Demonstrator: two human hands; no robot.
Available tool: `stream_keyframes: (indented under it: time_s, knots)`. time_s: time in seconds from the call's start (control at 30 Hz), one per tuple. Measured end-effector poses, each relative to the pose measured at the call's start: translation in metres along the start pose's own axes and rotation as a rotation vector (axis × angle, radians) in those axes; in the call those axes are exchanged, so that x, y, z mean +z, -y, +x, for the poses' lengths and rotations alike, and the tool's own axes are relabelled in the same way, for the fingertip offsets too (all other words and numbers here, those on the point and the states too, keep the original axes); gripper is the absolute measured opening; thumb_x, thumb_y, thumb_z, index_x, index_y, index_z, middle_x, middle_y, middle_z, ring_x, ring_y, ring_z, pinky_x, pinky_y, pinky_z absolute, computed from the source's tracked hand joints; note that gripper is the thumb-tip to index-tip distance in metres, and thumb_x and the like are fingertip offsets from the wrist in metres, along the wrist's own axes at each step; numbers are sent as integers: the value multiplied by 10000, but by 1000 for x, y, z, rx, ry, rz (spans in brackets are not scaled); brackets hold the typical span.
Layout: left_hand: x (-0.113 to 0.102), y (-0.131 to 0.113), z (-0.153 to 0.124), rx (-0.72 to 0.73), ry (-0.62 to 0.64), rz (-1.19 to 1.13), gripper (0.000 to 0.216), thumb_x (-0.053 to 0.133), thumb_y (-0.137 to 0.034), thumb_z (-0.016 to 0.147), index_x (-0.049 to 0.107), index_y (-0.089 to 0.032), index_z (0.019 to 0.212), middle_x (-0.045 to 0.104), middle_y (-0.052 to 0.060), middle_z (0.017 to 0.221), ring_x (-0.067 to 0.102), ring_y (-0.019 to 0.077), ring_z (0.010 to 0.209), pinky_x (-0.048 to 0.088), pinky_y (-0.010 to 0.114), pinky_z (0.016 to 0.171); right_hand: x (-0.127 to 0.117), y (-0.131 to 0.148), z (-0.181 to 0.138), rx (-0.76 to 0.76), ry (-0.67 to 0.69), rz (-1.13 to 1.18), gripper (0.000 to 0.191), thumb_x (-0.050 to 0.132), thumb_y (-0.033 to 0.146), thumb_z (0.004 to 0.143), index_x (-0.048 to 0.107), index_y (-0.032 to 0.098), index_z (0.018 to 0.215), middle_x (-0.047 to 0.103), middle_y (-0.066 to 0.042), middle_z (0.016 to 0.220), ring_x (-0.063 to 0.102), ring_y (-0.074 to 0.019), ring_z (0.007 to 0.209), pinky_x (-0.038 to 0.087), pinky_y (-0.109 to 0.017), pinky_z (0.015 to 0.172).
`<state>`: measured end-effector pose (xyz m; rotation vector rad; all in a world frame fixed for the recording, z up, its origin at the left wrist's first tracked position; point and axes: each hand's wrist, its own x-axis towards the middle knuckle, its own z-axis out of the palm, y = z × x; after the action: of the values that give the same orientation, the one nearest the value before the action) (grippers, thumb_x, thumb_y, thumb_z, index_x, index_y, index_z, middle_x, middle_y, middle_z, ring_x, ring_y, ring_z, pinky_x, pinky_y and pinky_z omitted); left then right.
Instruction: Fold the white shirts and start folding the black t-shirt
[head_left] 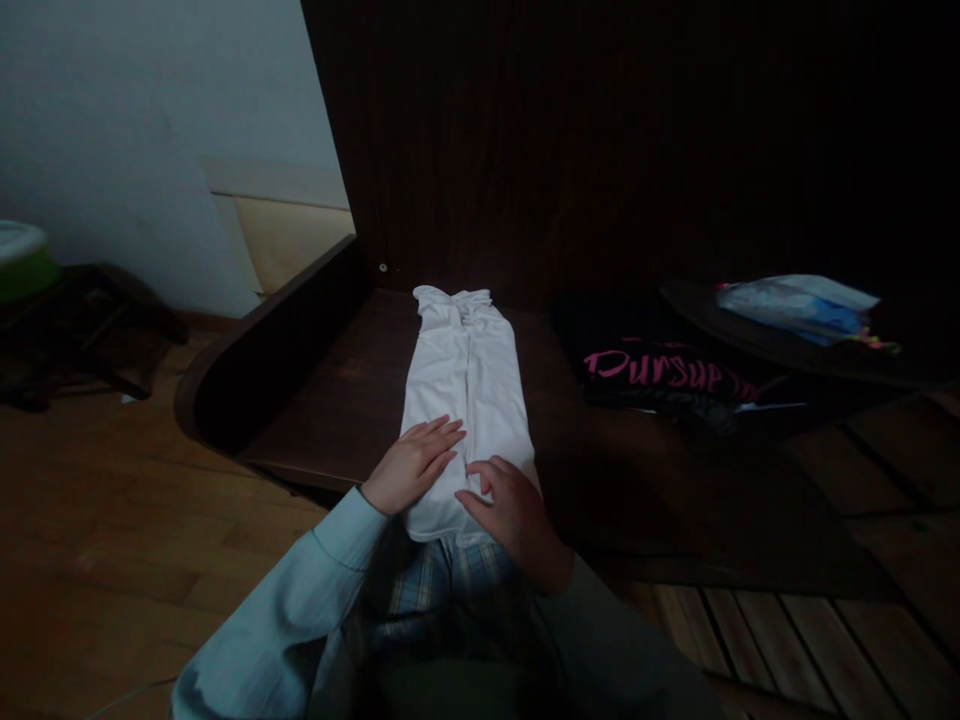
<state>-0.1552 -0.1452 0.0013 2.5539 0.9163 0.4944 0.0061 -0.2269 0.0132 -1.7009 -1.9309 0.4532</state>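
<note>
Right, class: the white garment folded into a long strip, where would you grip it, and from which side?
Probably the near hem, one grip at each corner, coming from the person's side. The white garment lies flat as a narrow strip running away from them, both the left hand and right hand rest at that end, and the far end is bunched.

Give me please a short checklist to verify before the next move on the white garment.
1. Left hand flat on the white garment: ok.
2. Right hand touching its near end: ok.
3. Garment lies as a narrow straight strip: ok.
4. Far end smooth: not ok, bunched.
5. Black garment apart from it: ok.
6. Right hand's grip on the cloth: cannot tell.
</note>
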Motion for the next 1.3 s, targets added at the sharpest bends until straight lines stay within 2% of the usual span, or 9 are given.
stream_keyframes:
  time_s: [0.2,0.43,0.63,0.8,1.03,1.2,1.3]
  knots:
    - [-1,-3,-2,-2,2,13,383,321,-299,900,455,-252,1255,441,11,1338,316,171,1277,300,403,1036,1,2,1,25,-18,77,82,570,179,695,500,196,656,514,15,680,478,-116,610,358,-227,568]
    - [-2,-3,-1,6,7,23,380,322,-288,899,459,-240,1250,441,12,1338,313,166,1278,297,393,1038,5,2,-7,105,-68,291,53,532,151,680,499,192,674,506,29,643,443,-86,506,339,-205,486]
    - [-1,-5,-1,9,0,35,379,334,-280,894,459,-244,1250,448,19,1332,321,171,1274,306,399,1032,9,-1,-10,68,12,352,26,508,190,722,497,206,740,558,41,628,458,-78,455,334,-192,440]
    - [-3,-7,-1,12,1,44,378,342,-302,894,456,-250,1251,444,20,1336,327,175,1271,309,406,1028,0,7,-20,53,101,164,166,522,162,731,491,213,885,630,19,723,552,-108,543,381,-216,520]
    - [-4,-8,0,-2,16,66,376,346,-308,894,466,-229,1240,443,26,1336,325,173,1273,301,389,1034,-5,15,-39,-45,309,-64,148,485,121,785,544,201,894,639,-19,853,602,-153,773,407,-240,650]
    - [-5,-10,-1,16,30,95,406,370,-372,881,448,-232,1255,417,32,1356,311,188,1280,293,400,1037,6,9,-54,-112,388,-219,95,499,197,804,552,196,882,631,-21,819,593,-165,717,395,-257,579]
    - [-6,-11,-2,26,42,119,512,449,-468,824,434,-212,1268,396,60,1368,307,222,1281,288,416,1037,11,7,-62,-178,362,-272,45,496,194,798,539,194,811,609,-20,764,573,-163,655,370,-263,522]
